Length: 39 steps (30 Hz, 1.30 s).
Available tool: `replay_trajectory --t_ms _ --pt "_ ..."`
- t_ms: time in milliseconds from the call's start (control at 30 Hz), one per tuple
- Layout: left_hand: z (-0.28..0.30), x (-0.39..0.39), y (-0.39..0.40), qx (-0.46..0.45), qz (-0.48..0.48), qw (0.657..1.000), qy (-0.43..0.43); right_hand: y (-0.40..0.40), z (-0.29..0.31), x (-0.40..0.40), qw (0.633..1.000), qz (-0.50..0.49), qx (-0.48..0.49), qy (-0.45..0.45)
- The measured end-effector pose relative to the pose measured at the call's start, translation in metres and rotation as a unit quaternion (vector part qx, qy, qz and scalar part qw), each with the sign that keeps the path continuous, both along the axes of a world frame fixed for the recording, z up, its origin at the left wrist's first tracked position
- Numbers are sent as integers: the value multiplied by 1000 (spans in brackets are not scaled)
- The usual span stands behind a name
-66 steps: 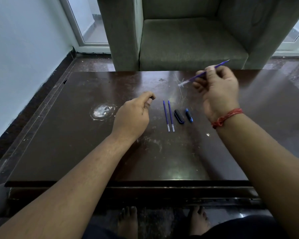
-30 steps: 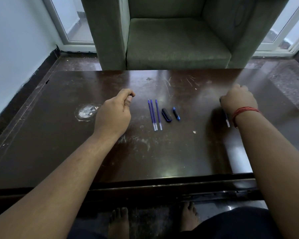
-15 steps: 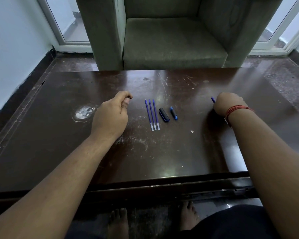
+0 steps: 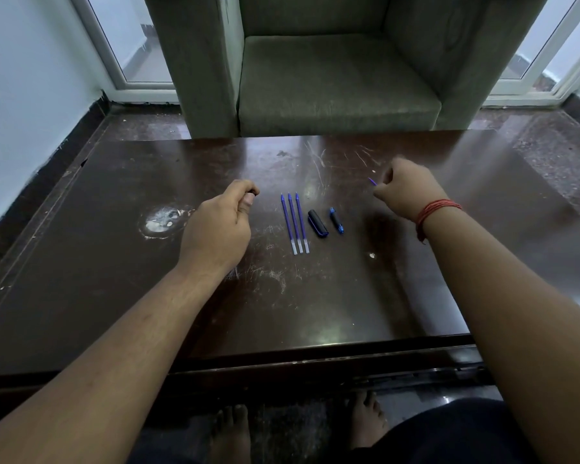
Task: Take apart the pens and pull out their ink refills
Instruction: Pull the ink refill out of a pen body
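1. My left hand (image 4: 220, 229) is curled into a loose fist on the dark wooden table (image 4: 114, 262), just left of the three refills; something dark peeks out at my fingertips, but I cannot tell what it is.
2. The three blue ink refills (image 4: 294, 224) lie side by side and touching near the middle of the table, parallel, with their pale ends toward me and their tips pointing away.
3. Just right of the refills lies a black pen cap (image 4: 317, 223), slightly angled.
4. Right of that cap, a bit apart from it, lies a short blue pen piece (image 4: 336, 220), angled the same way.
5. My right hand (image 4: 404, 189) is well to the right of the refills and a little farther from me, fingers closed around a thin blue pen part (image 4: 372, 181); only its pointed end sticks out on the side facing the refills.
6. A red thread band (image 4: 432, 212) sits on my right wrist.
7. A whitish worn patch (image 4: 163, 221) marks the table left of my left hand, well away from the refills.
8. A small pale speck (image 4: 371, 255) lies on the table right of the refills and nearer to me.
9. Beyond the far table edge, straight behind the refills, stands a grey-green armchair (image 4: 335, 85).
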<state>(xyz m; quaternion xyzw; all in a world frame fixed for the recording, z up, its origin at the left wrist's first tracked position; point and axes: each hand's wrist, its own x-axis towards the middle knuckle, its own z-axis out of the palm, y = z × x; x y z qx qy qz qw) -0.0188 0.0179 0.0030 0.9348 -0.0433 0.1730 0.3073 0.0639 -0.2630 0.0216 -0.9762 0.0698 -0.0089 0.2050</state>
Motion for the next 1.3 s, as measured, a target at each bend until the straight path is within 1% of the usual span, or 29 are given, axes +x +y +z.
replay_trajectory --t_ms 33,67,100,133,167,200,233,267,333,500,667,867,1300 --pt "0 1 -1 -1 -1 1000 2 6 1 -2 996 1 85 -30" --pt "-1 1 -1 -5 -2 1000 5 14 4 -4 980 5 189 -57" --pt "-1 2 -2 -12 -4 1000 10 22 9 -7 949 9 304 -80" --pt "-1 3 -3 -19 -9 1000 16 31 13 -10 905 10 415 -93" --pt "-2 3 -3 -27 -16 999 20 40 17 -14 858 13 503 -98" --pt "-2 2 -4 -33 -24 999 24 48 22 -17 819 17 565 -98" --pt "-2 1 -6 -37 -34 998 28 56 24 -20 790 19 606 -96" --pt "-2 0 -7 -38 -42 998 30 63 26 -24 768 24 632 -95" --pt "-1 -2 -9 -39 -51 997 31 71 25 -28 748 30 655 -98" --pt "-1 -2 -11 -41 -59 997 29 80 24 -33 740 35 665 -93" --pt "1 -4 -14 -33 -69 997 23 89 24 -38 746 51 660 -71" --pt "0 -3 -13 -37 -69 997 14 90 26 -40 750 60 655 -67" --pt "-2 -2 -12 -35 -73 997 2 87 28 -41 739 48 671 -38"
